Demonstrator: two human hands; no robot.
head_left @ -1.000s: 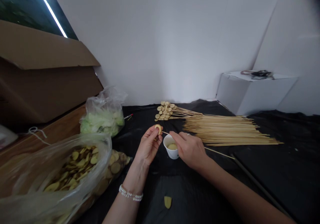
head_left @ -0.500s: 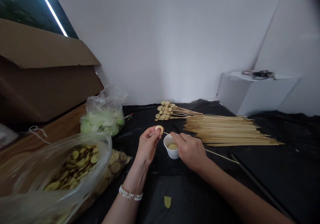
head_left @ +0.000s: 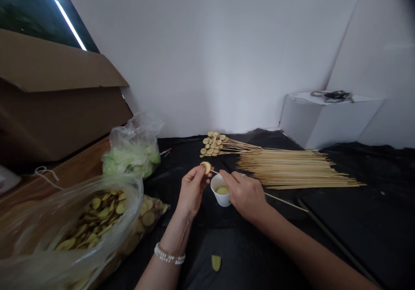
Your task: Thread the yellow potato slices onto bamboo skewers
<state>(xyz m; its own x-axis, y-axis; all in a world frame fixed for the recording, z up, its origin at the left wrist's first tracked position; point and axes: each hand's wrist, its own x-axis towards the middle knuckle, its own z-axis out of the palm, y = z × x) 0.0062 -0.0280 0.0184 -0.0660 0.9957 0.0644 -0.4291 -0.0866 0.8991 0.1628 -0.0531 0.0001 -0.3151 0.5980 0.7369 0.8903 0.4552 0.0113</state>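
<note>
My left hand (head_left: 190,190) pinches a round yellow potato slice (head_left: 205,167) at its fingertips. My right hand (head_left: 244,193) grips a thin bamboo skewer (head_left: 285,201) whose tip meets the slice. Between the hands stands a small white cup (head_left: 221,197) with a slice inside it. Both hands hover above a black sheet (head_left: 246,246) that covers the table.
A pile of bare skewers (head_left: 292,169) lies behind the hands, with loaded skewers (head_left: 212,144) at its left end. A clear bag of potato slices (head_left: 94,216) and a bag of greens (head_left: 132,156) sit left. A loose slice (head_left: 216,262) lies near me. A cardboard box (head_left: 55,95) stands far left.
The slice in my left hand has been turned slightly on the skewer tip. Both hands stay in nearly the same place.
</note>
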